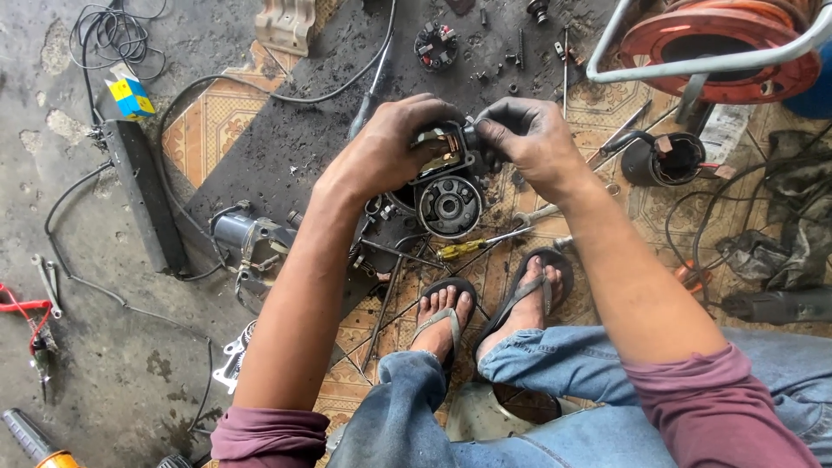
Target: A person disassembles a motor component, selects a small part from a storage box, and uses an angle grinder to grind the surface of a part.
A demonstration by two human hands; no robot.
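Hands are closed on a round motor housing [449, 201], held upright above the black mat [286, 147], its open circular face turned toward the camera. Left hand [390, 147] is clamped over the housing's upper left; right hand [533, 143] is pinched on a small dark part at its top edge. Left of the mat, a small yellow-and-blue box [132, 95] is seen. Below the housing, a yellow-handled screwdriver [472, 247] is laid.

Orange cable reel [719, 39]: cut off by top edge. Orange-tipped tool [30, 442]: cropped at bottom-left corner. Part [446, 147] under left hand [390, 147]: mostly covered by fingers. Small parts [511, 61] on black mat [286, 147]: too small to identify.
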